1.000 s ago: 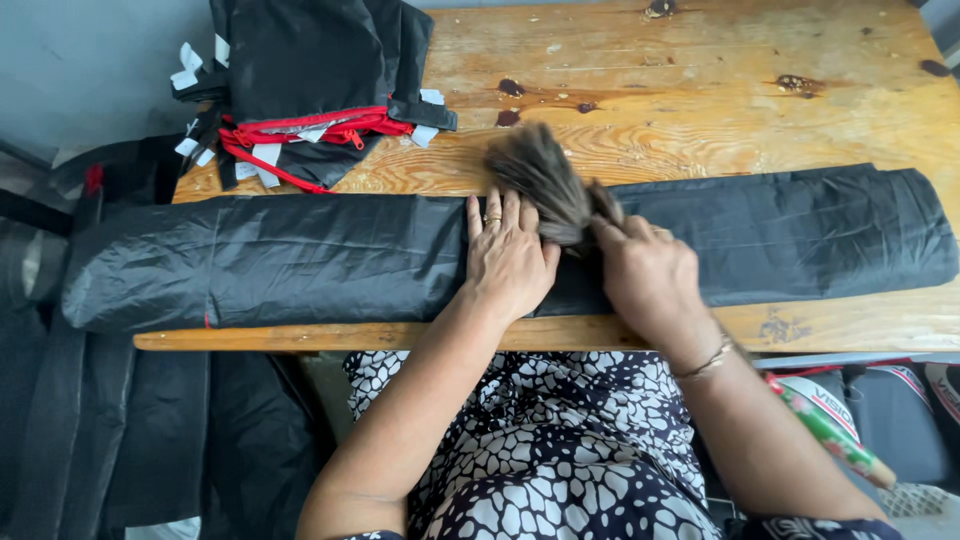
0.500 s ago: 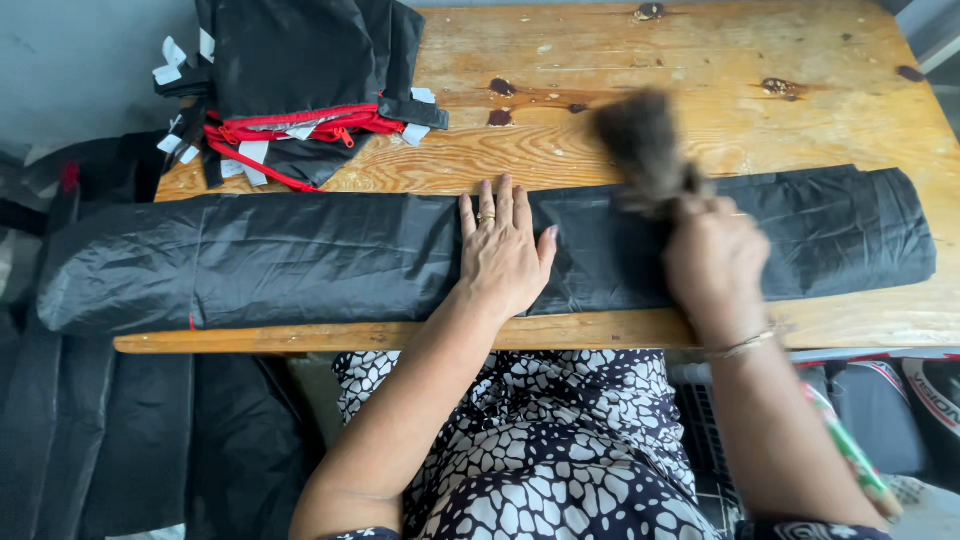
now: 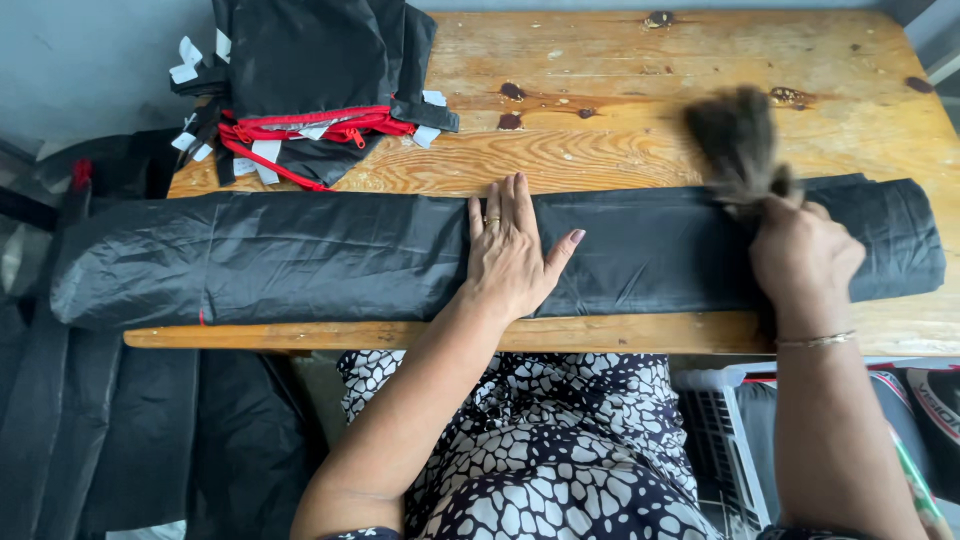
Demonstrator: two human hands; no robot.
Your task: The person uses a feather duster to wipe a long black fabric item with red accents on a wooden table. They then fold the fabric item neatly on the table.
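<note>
Bare surface (image 3: 620, 90) lies open beyond the long black roll (image 3: 300, 255), blocked far left by piled bags (image 3: 310, 80), apparently stacked.

Two hands at a long black fabric roll on a wooden desk.

The left grip (image 3: 512, 255) lies flat, fingers spread, pressing on the middle of the long black fabric roll (image 3: 300, 255), which stretches across the near edge of the desk (image 3: 620, 90). The right grip (image 3: 800, 255) is closed around the handle of a dark brush (image 3: 738, 140), whose blurred bristles stand just beyond that grip, over the roll's far edge. Far beyond the left grip, toward the desk's far left corner, lies a pile of black fabric pieces with red zippers (image 3: 320, 95) and white tags. More black fabric (image 3: 120, 440) hangs below the desk, left of the left grip.
</note>
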